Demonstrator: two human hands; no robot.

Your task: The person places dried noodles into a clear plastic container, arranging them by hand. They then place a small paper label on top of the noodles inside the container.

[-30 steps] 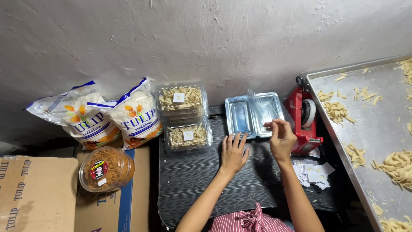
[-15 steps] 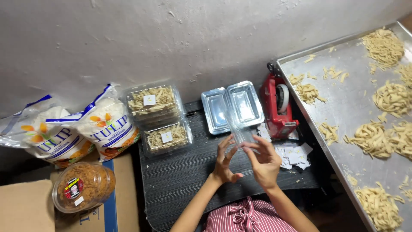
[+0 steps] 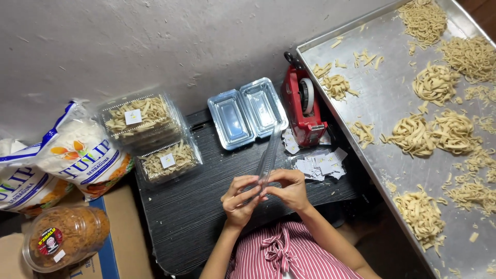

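Clear plastic clamshell container [image 3: 268, 155]: empty, held edge-on between both hands above the near middle of the dark ribbed surface [image 3: 191, 212]. Its far end points toward the open clamshell tray [image 3: 247, 112] lying flat at the back of the surface.

Left hand [image 3: 237, 200]: fingers curled onto the near end of the container, gripping it. Right hand [image 3: 293, 188]: pinching the same end from the other side. Both hands are closed on the one container; neither is spread.

Step in hand, judged: an empty container is being handled or pried apart at its near edge. Next move likely calls for a fingertip hold on the thin lip and a place to lay it flat, beside the open tray.

Surroundings: two filled clamshell packs, the upper [image 3: 138, 118] and the lower [image 3: 168, 161], sit at the left rear, each with a small label on top and pale noodle strips inside. Red tape dispenser [image 3: 304, 106] stands at the right rear; loose paper labels [image 3: 320, 164] lie just in front of it. Metal tray [image 3: 392, 98] to the right carries scattered noodle nests [image 3: 436, 82]. Flour bags [image 3: 82, 155] and a round lidded tub [image 3: 64, 237] sit left, by a cardboard box [image 3: 124, 232]. Bare grey wall [image 3: 155, 46] behind.
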